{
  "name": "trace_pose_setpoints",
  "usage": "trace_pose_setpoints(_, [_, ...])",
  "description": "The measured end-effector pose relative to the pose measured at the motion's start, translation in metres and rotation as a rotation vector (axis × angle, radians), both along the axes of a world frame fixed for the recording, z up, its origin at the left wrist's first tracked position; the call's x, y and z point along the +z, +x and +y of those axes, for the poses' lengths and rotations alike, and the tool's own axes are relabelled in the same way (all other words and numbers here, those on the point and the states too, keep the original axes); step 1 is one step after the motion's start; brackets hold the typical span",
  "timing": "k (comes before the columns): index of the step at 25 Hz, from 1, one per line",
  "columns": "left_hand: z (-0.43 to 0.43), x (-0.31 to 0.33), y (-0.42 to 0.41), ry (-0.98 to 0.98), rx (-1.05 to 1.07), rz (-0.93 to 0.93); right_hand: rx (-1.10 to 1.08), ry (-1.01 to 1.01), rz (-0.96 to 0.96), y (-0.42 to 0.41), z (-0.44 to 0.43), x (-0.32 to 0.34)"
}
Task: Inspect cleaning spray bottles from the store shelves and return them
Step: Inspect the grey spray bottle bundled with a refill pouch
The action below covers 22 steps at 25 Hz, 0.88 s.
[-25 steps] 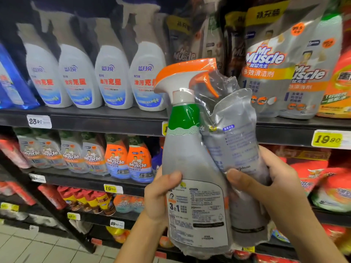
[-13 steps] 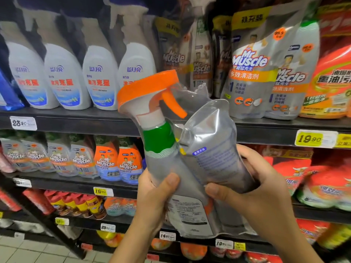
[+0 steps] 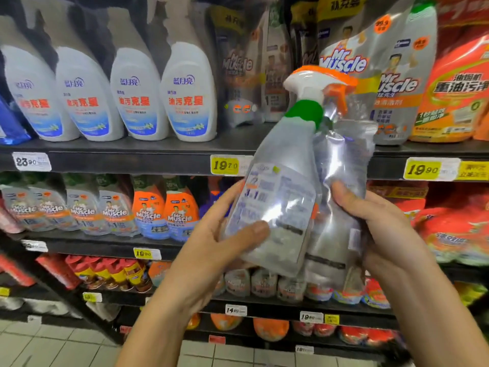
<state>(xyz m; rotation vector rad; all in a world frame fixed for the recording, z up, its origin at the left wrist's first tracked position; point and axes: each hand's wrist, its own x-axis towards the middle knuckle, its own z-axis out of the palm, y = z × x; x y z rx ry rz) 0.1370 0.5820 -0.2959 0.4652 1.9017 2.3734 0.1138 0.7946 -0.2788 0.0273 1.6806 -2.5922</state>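
Left hand (image 3: pixel 211 242) and right hand (image 3: pixel 383 234): fingers curled, grasping the spray bottle (image 3: pixel 277 202) and wrapped refill pouch (image 3: pixel 341 181) together.

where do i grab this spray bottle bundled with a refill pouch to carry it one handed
Probably the spray bottle by its narrow green neck just under the sprayer head, coming from the left. The orange trigger and the refill pouch crowd the right side, and the head's overhang should stop it slipping.
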Motion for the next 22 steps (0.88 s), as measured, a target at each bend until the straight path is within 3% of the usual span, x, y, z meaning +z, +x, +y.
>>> trace_pose_setpoints(3, [0.006, 0.003, -0.003, -0.055, 0.031, 0.114, 0.088, 0.004, -0.05, 0.0, 0.007, -0.004])
trace_pose_setpoints(10, [0.009, -0.006, 0.006, 0.18, 0.027, 0.037, 0.298, 0.063, 0.223, 0.01, 0.025, -0.005])
trace_pose_setpoints(14, [0.014, -0.003, 0.008, 0.26, 0.041, -0.039, 0.372, -0.111, 0.195, 0.016, 0.021, -0.009])
trace_pose_setpoints(17, [0.017, -0.004, 0.009, 0.26, 0.052, -0.08, 0.309, -0.106, 0.196, 0.017, 0.017, -0.007])
trace_pose_setpoints(20, [0.017, -0.002, 0.011, 0.179, 0.068, -0.099, 0.244, -0.122, 0.23, 0.02, 0.012, -0.002])
trace_pose_setpoints(22, [0.011, 0.001, 0.012, -0.076, 0.182, -0.017, 0.216, -0.077, 0.332, 0.022, 0.009, 0.002])
